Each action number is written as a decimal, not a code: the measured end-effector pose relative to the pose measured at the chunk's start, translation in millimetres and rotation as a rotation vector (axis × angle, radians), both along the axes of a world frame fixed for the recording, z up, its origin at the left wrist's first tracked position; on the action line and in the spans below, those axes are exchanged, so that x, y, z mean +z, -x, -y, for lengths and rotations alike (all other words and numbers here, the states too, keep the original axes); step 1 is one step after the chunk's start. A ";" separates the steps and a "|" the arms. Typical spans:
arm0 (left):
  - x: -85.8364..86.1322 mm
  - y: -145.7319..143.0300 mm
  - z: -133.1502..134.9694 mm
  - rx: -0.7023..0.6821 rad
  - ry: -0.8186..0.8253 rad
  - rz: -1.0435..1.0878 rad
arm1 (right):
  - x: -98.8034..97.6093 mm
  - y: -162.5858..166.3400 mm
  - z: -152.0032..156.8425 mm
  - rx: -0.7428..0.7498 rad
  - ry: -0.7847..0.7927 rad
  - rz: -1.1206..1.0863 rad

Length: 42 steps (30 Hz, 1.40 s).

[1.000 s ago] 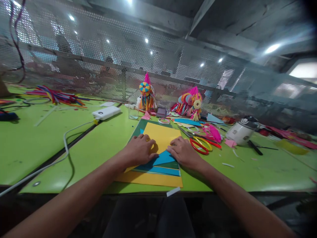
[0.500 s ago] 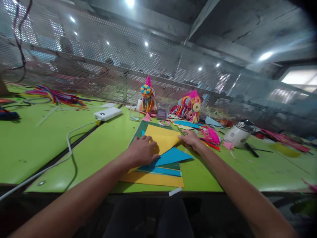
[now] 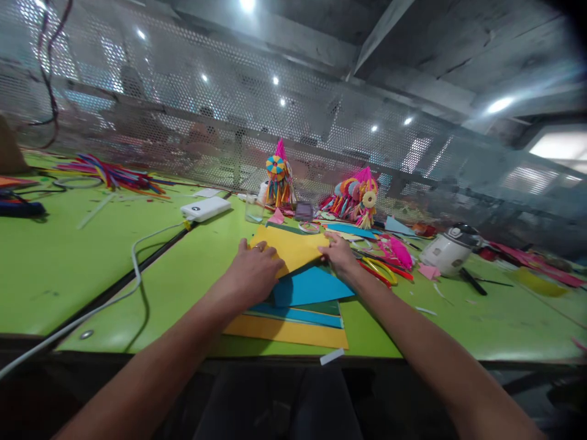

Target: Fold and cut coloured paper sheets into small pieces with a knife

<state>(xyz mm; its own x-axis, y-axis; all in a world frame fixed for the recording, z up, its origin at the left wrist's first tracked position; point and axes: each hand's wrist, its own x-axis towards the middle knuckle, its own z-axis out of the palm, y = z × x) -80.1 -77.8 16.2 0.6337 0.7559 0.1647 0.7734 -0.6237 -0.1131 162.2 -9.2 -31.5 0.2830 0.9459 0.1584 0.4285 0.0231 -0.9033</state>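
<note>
A yellow sheet [image 3: 293, 247], perhaps paper or thin felt, is between my two hands, its near edge lifted. My left hand [image 3: 257, 272] grips its left part, fingers bent over the top. At its right corner, my right hand [image 3: 339, 253] pinches it between thumb and fingers. A blue sheet [image 3: 316, 287] shows beneath, angled across a dark green board or mat [image 3: 332, 307]. Lower in the pile are a blue strip [image 3: 305, 315] and an orange-yellow sheet [image 3: 288, 331]. Scissors with yellow handles [image 3: 383, 271] lie beside my right wrist.
A white power bank [image 3: 206, 209] with a white cable [image 3: 135, 269] lies to the left. Tasselled decorations [image 3: 279, 177] stand by the perforated metal screen [image 3: 183, 134]. To the right are a white pot-like appliance [image 3: 447, 249] and a pink piece [image 3: 398, 252].
The yellow sheet has shifted away from me, with its near edge drawn back, so more of the blue sheet shows. Both hands moved with it. Yellow-handled scissors now show by my right wrist.
</note>
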 end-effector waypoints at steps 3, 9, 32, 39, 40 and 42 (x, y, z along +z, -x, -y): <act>-1.5 0.0 -0.2 -0.084 0.022 -0.044 | -1.6 0.0 0.8 0.038 -0.032 0.145; -4.2 -7.5 0.1 -0.111 0.097 -0.058 | 9.9 1.9 26.7 0.059 -0.308 0.664; -13.5 -9.4 -1.9 -0.144 0.044 -0.090 | -3.8 -34.4 52.8 0.391 -0.174 0.991; -12.0 -7.9 -0.2 -0.136 0.041 -0.072 | -6.4 -45.9 47.9 0.276 -0.127 1.009; -12.0 -7.5 -0.3 -0.135 0.039 -0.066 | -5.0 -47.3 47.3 0.236 -0.146 0.992; -11.6 -6.9 -0.7 -0.128 0.038 -0.061 | -1.8 -48.5 46.7 0.163 -0.231 0.916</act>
